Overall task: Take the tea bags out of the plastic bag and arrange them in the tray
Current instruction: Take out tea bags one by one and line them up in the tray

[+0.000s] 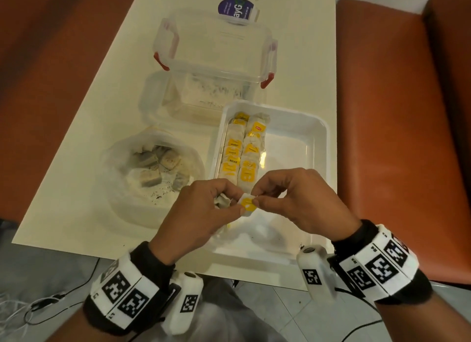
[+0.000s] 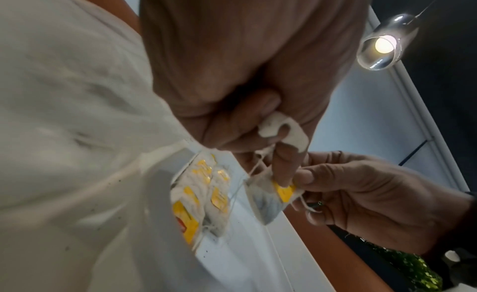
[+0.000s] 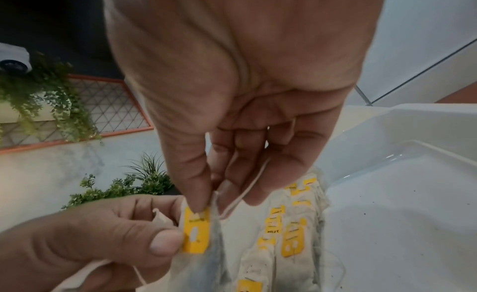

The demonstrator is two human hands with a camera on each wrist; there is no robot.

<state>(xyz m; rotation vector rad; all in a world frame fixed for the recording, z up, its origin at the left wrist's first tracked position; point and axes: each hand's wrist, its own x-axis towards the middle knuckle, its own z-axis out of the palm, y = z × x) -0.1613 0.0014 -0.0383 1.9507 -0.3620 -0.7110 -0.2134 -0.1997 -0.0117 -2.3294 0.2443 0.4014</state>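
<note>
Both hands hold one tea bag [image 1: 246, 205] with a yellow tag above the near left part of the white tray [image 1: 317, 138]. My left hand [image 1: 230, 201] pinches its left side, and a second crumpled tea bag [image 2: 284, 129] is tucked in its curled fingers. My right hand [image 1: 257, 197] pinches the tag's [image 3: 195, 231] top edge and the string [image 3: 242, 196]. Two rows of tea bags [image 1: 240, 150] lie along the tray's left side. The clear plastic bag [image 1: 153, 173] to the left of the tray holds several more tea bags [image 1: 158, 168].
A clear lidded box with red clips [image 1: 216, 59] stands behind the tray, with a purple-labelled pack [image 1: 235, 9] further back. The white table [image 1: 76, 189] has orange-brown seats [image 1: 397, 112] on both sides. Cables [image 1: 38, 306] lie on the floor at my left.
</note>
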